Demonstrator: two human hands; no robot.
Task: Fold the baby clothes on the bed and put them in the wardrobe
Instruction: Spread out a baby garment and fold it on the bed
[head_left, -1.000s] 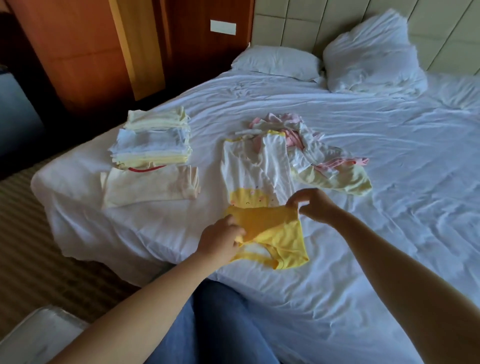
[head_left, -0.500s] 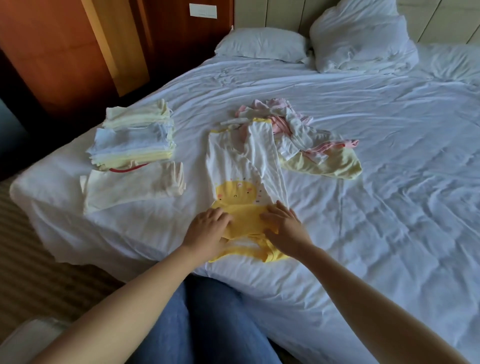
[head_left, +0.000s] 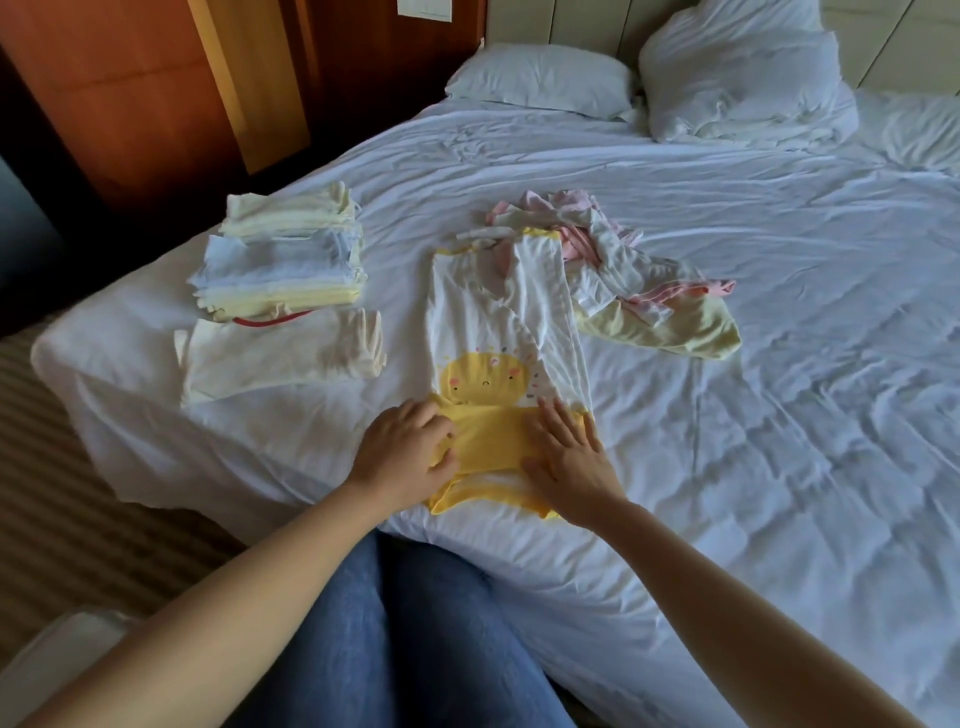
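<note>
A white baby suit (head_left: 493, 322) with a yellow sun print and yellow bottom lies lengthwise on the bed (head_left: 779, 364), its yellow end folded up near the front edge. My left hand (head_left: 405, 457) rests on the yellow fold's left side, fingers loosely bent. My right hand (head_left: 569, 457) presses flat on its right side, fingers straight. A heap of unfolded pink, white and pale yellow clothes (head_left: 623, 280) lies just behind and right of the suit. A stack of folded clothes (head_left: 283, 260) sits at the left, a folded cream piece (head_left: 280, 358) in front of it.
Two white pillows (head_left: 727, 67) lie at the headboard. Wooden wardrobe panels (head_left: 156, 88) stand beyond the bed's left side, with striped carpet (head_left: 62, 499) below. My jeans-clad legs (head_left: 395, 634) touch the bed's front edge. Rumpled white sheet spreads to the right.
A second ago both hands held the yellow bottom lifted; they laid it onto the suit and now lie on the fold. The right hand's fingers have spread flat.
</note>
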